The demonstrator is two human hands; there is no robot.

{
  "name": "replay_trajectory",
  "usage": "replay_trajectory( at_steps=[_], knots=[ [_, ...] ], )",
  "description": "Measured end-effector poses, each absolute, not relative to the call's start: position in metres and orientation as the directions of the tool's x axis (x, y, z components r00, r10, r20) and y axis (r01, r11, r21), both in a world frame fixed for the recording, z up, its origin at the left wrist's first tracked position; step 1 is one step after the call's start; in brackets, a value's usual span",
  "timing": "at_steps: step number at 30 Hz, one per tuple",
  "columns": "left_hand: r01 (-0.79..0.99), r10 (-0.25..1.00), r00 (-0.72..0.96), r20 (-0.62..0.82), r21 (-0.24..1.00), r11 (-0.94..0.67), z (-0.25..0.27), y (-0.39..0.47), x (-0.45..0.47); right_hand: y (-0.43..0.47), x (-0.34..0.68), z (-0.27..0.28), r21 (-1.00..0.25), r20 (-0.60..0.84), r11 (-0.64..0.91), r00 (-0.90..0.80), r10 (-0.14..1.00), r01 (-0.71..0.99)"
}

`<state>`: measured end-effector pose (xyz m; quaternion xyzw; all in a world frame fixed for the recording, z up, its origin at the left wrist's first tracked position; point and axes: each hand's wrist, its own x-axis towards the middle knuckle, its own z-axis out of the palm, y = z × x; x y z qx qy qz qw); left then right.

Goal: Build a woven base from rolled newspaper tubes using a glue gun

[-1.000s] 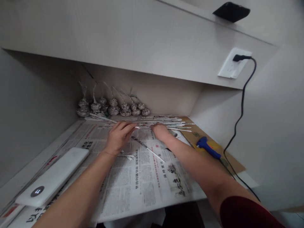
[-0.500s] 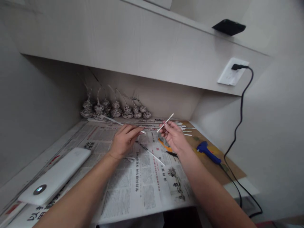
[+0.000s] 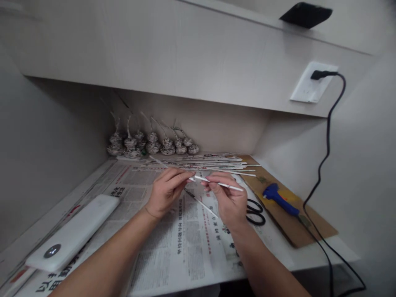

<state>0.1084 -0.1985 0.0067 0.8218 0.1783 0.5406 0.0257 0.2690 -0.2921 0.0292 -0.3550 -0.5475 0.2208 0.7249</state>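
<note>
1. White, slender paper stick (image 3: 230,187), pinched in your right hand's (image 3: 228,199) fingers above printed newspaper (image 3: 167,243); long axis crosswise, tip leftward.
2. Second white paper stick (image 3: 158,161), pinched in your left hand's (image 3: 165,190) fingers; tips adjoin nearer these, contact uncertain.

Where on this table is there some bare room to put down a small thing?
On the newspaper, the front part between left forearm and right forearm looks bare; so does the white tabletop between right forearm and brown cardboard. Crowded: the back, with paper sticks and woven gourd shapes.
</note>
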Motion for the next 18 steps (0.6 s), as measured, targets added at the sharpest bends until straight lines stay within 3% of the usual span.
replay_trajectory(
  at_steps=[8,18],
  knots=[
    [0.255,0.331,0.360,0.872,0.250,-0.934,0.0070,-0.1997,0.1095,-0.3002,0.2742,0.0237,-0.670,0.740,0.663,0.231,0.632,0.333],
    [0.245,0.317,0.367,0.875,0.237,-0.940,0.0068,-0.1996,0.1083,-0.3013,0.2743,0.0260,-0.610,0.779,0.655,0.187,0.598,0.447]
  ],
)
